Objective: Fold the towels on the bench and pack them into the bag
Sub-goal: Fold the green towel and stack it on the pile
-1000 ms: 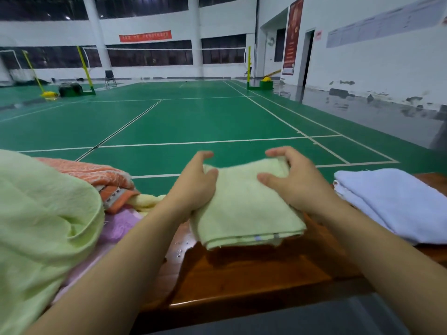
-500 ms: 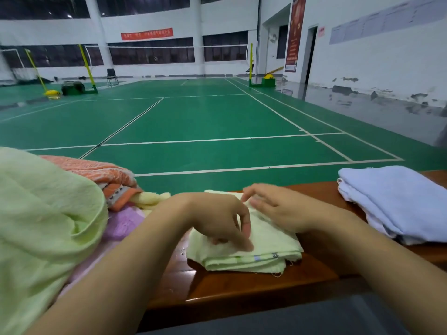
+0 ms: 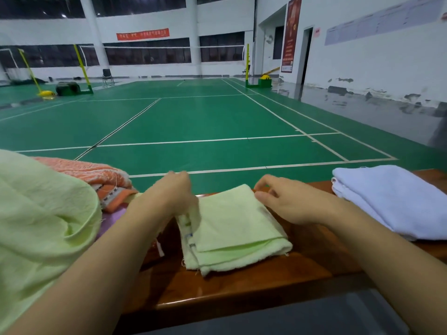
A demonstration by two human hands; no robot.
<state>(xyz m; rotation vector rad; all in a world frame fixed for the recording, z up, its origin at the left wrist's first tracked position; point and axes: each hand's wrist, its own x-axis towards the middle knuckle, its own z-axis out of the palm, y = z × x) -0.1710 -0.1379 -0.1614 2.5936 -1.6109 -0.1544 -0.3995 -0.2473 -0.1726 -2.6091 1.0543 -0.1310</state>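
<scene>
Nearest me, on the polished brown wooden bench, lies the small pale-green terry towel, folded into a thick square between my arms. My left hand grips its left edge, fingers curled into the cloth. My right hand pinches the far right corner. I judge the fold nearly finished; next it needs squaring and lifting toward a bag I cannot see. Further right rests a folded white towel; left, a heaped orange towel.
</scene>
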